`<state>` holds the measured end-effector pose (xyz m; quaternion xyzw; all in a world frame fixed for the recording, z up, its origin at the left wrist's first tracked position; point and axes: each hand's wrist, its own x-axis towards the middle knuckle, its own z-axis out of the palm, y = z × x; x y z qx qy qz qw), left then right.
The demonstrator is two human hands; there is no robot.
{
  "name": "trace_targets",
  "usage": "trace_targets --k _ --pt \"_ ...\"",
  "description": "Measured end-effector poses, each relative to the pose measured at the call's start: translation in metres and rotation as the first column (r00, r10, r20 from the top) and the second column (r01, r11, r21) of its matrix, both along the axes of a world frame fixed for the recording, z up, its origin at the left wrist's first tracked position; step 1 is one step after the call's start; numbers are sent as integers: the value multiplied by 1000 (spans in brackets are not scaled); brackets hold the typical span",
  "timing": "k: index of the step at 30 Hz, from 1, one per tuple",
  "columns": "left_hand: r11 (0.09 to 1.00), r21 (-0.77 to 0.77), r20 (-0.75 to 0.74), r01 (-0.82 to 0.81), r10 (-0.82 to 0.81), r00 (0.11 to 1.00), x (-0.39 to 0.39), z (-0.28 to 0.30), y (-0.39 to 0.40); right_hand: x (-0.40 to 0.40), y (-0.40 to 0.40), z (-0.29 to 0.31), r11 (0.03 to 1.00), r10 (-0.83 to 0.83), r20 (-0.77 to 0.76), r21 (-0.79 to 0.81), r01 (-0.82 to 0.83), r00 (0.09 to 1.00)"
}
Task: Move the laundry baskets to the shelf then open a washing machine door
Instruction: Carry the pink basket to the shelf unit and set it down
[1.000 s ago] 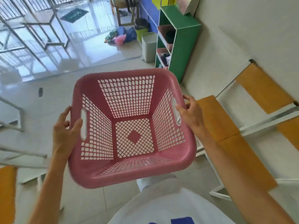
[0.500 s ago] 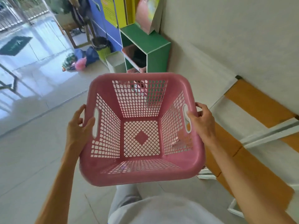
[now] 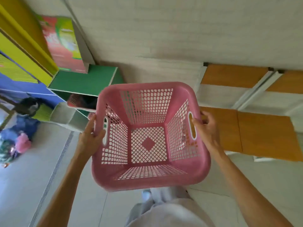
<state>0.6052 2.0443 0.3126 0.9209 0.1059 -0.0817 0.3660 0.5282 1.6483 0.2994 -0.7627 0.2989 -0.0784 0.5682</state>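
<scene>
I carry an empty pink laundry basket [image 3: 148, 145] with latticed walls in front of my body, above the floor. My left hand [image 3: 91, 135] grips its left rim by the handle slot, and my right hand [image 3: 205, 128] grips the right rim by the other slot. Just beyond the basket, to the upper left, stands the green shelf [image 3: 85, 81]. Another pink basket [image 3: 78, 102] sits in its upper compartment, partly hidden by the one I hold. No washing machine is in view.
A colourful box [image 3: 63, 45] stands on top of the green shelf. Orange benches [image 3: 262, 133] with white frames line the wall on the right. A heap of clothes [image 3: 14, 141] lies on the tiled floor at the left, near blue and yellow cabinets [image 3: 21, 66].
I have walked toward the green shelf with the basket; the shelf now looms close at the upper left and the benches have slid past on the right. Both hands keep their grip.
</scene>
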Motion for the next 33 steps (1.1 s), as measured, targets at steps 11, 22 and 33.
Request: trace_targets --k 11,22,33 --pt "896 90 -320 436 -388 864 215 -208 -64 141 -44 -195 989 5 -484 -126 -75 875" --pt "874 -41 -464 485 -446 765 315 -432 -70 242 -80 -386 988 124 -748 34 -148 652" --pt "895 11 -313 447 -421 851 341 -486 -79 286 -82 -444 977 167 -765 45 -206 622"
